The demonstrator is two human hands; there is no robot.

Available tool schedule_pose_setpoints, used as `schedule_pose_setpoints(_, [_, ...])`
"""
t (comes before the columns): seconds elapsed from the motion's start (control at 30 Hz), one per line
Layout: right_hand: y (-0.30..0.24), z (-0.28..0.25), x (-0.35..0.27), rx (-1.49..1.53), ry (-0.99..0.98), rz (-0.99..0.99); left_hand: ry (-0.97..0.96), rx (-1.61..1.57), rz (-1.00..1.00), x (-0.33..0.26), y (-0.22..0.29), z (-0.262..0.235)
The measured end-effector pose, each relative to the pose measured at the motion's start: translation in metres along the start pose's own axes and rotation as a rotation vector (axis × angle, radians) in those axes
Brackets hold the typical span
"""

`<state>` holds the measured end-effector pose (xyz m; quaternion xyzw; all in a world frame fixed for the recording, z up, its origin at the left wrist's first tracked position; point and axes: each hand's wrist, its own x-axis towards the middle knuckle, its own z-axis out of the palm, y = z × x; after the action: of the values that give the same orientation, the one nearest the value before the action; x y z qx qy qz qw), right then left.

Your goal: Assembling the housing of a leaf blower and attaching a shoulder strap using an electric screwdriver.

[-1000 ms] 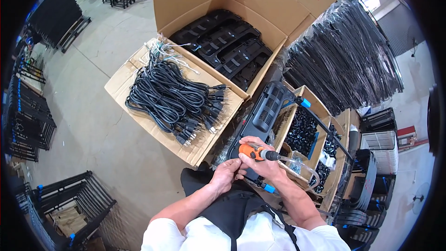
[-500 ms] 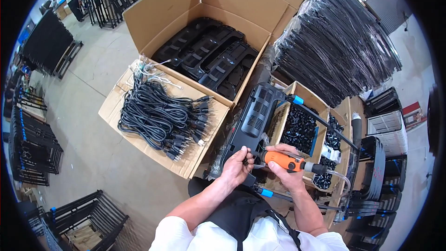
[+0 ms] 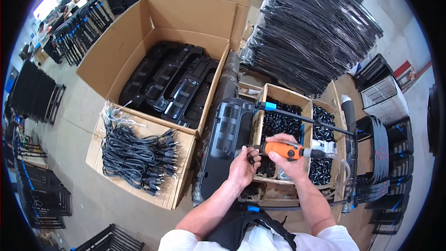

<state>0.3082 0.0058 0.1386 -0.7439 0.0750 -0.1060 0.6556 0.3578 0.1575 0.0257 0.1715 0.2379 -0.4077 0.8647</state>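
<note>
Wrapping fingers of right hand (image 3: 289, 161) round orange power screwdriver (image 3: 281, 150). Curling left hand (image 3: 242, 169) narrow near its tip; can't tell if holding anything. Near black panel (image 3: 226, 132), wooden bin (image 3: 288, 96).

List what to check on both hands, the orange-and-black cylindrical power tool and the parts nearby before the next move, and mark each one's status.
1. Right hand wrapped around the orange-and-black cylindrical power tool: ok.
2. Left hand clear of the tool's front end: not ok; its fingers are close to it.
3. Small part held in those fingers: cannot tell; the grasp hides it.
4. Long black plastic housing lying with its slotted vents in view: ok.
5. Looped black cables with plugs away from both hands: ok, they lie on brown cardboard.
</note>
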Motion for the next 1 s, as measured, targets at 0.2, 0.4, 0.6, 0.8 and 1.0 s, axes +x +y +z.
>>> schedule_pose_setpoints(0.2, [0.009,-0.049,0.101,-0.063,0.114,-0.075,0.036,0.213,-0.058,0.018,-0.021,0.006])
schedule_pose_setpoints(0.4, [0.048,-0.062,0.178,-0.038,0.084,-0.093,0.028,0.283,-0.1,0.023,-0.03,-0.005])
schedule_pose_setpoints(0.6, [0.062,-0.058,0.2,-0.134,0.012,-0.065,-0.024,0.366,-0.1,0.03,-0.032,-0.021])
schedule_pose_setpoints(0.8, [0.07,-0.055,0.204,-0.303,-0.011,-0.094,0.026,0.356,-0.072,0.04,-0.033,-0.025])
schedule_pose_setpoints(1.0, [0.063,-0.043,0.201,-0.427,-0.077,-0.119,0.084,0.339,-0.076,0.045,-0.028,-0.011])
